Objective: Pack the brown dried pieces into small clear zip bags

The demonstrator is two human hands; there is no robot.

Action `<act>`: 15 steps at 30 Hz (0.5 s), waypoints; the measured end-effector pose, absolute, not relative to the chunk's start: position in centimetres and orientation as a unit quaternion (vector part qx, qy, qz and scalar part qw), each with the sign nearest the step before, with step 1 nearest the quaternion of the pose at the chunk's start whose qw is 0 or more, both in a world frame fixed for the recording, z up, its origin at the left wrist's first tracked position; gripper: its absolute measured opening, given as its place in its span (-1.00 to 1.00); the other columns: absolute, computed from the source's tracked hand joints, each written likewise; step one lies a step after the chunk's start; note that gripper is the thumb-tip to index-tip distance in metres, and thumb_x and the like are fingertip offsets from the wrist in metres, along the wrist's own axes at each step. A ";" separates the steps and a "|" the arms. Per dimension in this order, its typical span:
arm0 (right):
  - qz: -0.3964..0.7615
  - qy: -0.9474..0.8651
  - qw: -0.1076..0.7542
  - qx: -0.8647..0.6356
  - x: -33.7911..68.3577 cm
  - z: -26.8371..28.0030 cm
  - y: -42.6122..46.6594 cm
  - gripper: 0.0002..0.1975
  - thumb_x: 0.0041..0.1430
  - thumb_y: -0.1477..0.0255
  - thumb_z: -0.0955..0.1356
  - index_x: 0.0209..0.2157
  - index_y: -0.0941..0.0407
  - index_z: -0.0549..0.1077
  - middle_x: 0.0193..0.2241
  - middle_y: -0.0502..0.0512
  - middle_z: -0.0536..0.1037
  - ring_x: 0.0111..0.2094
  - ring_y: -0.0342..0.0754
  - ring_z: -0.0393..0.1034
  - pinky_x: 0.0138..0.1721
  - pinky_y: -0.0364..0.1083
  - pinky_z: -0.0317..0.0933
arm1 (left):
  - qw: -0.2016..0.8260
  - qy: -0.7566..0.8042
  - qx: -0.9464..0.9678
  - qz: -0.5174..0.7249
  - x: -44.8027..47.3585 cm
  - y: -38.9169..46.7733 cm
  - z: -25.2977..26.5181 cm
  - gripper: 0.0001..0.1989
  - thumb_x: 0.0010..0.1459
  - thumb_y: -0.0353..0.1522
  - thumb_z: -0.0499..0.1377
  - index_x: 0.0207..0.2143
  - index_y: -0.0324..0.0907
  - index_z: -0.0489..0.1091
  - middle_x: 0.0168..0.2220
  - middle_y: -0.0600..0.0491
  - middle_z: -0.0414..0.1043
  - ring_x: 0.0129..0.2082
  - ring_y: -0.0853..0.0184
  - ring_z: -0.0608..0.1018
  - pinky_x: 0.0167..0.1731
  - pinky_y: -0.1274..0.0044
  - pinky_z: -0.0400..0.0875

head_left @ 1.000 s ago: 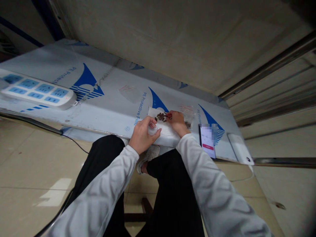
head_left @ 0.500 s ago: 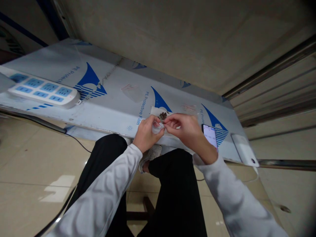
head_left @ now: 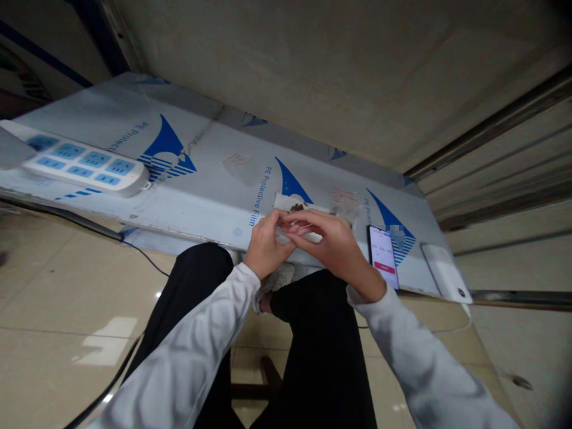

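Note:
My left hand [head_left: 264,241] is closed on a small clear plastic bag [head_left: 282,236], mostly hidden by the fingers. Curled over from the other side, my right hand [head_left: 333,238] has its thumb and fingertips against the left fingertips, closed at the bag's edge. Just beyond the hands, a pile of small brown pieces [head_left: 297,207] lies on a white sheet [head_left: 282,201]. The hands cover the near part of this sheet.
Flat clear bags with red strips lie at centre [head_left: 238,165] and right [head_left: 345,199]. A lit phone [head_left: 383,257] and a white device [head_left: 443,273] are at right. A power strip [head_left: 89,162] is at left. The film-covered tabletop [head_left: 210,196] ends above my knees.
My right hand has moved up and over the left fingertips, its fingers straighter than before. The brown pile is more covered by the hands. The view has shifted slightly.

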State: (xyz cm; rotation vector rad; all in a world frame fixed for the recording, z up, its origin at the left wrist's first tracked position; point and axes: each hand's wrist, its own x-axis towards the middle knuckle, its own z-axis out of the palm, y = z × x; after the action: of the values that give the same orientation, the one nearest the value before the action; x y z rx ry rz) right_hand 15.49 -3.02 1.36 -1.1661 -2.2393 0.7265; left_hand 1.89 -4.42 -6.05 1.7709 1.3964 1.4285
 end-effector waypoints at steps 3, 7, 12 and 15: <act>0.235 -0.748 0.325 -0.528 18.1 -0.9 -1.7 -0.79 0.13 0.43 0.32 -0.18 0.11 0.49 -0.23 0.12 0.56 -0.35 -0.09 0.46 -0.27 -0.09 0.35 | 0.238 0.521 0.611 0.546 1.6 -4.2 -5.7 -0.75 -0.08 -0.40 0.27 -0.34 -0.13 0.25 -0.48 0.18 0.39 -0.47 0.42 0.47 -0.36 0.56 0.37; 0.127 -0.737 0.225 -0.624 20.7 -4.6 -0.1 -0.81 0.04 0.45 0.37 -0.27 0.18 0.53 -0.38 0.13 0.56 -0.49 -0.09 0.40 -0.29 -0.04 0.31 | 0.241 0.538 0.582 0.560 1.2 -3.8 -5.6 -0.75 -0.08 -0.41 0.28 -0.35 -0.14 0.26 -0.50 0.19 0.38 -0.49 0.45 0.47 -0.35 0.57 0.38; 0.112 -0.786 0.171 -0.583 20.8 -6.7 -0.2 -0.84 0.09 0.49 0.34 -0.30 0.20 0.56 -0.33 0.19 0.53 -0.35 -0.05 0.41 -0.18 -0.05 0.27 | 0.245 0.539 0.576 0.564 0.9 -3.7 -5.9 -0.75 -0.08 -0.38 0.28 -0.34 -0.15 0.27 -0.50 0.18 0.38 -0.48 0.44 0.47 -0.35 0.57 0.38; 0.118 -0.775 0.200 -0.588 20.3 -6.1 -0.6 -0.85 0.10 0.46 0.34 -0.36 0.20 0.56 -0.34 0.19 0.52 -0.34 -0.03 0.41 -0.19 -0.04 0.26 | 0.240 0.536 0.584 0.560 0.9 -3.7 -5.9 -0.75 -0.08 -0.39 0.28 -0.34 -0.15 0.27 -0.50 0.18 0.37 -0.48 0.44 0.47 -0.35 0.57 0.38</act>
State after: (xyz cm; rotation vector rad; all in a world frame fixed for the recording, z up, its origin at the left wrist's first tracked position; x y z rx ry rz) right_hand 20.32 -0.56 -6.11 -1.6430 -2.1659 0.3287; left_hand 0.90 -3.73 -5.86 1.5968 1.4670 1.5335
